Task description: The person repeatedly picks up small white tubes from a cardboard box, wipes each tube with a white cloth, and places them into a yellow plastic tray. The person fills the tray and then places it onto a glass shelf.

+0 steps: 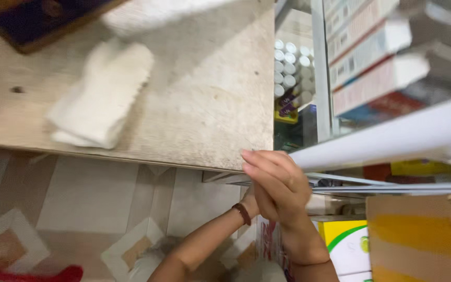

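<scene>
My right hand (280,188) is raised at the near right corner of a pale wooden tabletop (210,104), its fingers held together and its fingertips at the table's edge. My left hand (250,201) is almost wholly hidden behind it; only the wrist with a dark bracelet (242,213) shows. I cannot tell whether either hand holds anything. A folded white cloth (100,94) lies on the tabletop, well to the left of both hands.
A white-framed glass cabinet (392,136) stands right of the hands, with stacked flat boxes (377,57) and small white-capped bottles (289,68) inside. Below are a cardboard box (413,240) and a yellow-green carton (348,243). The tiled floor (95,193) shows at lower left.
</scene>
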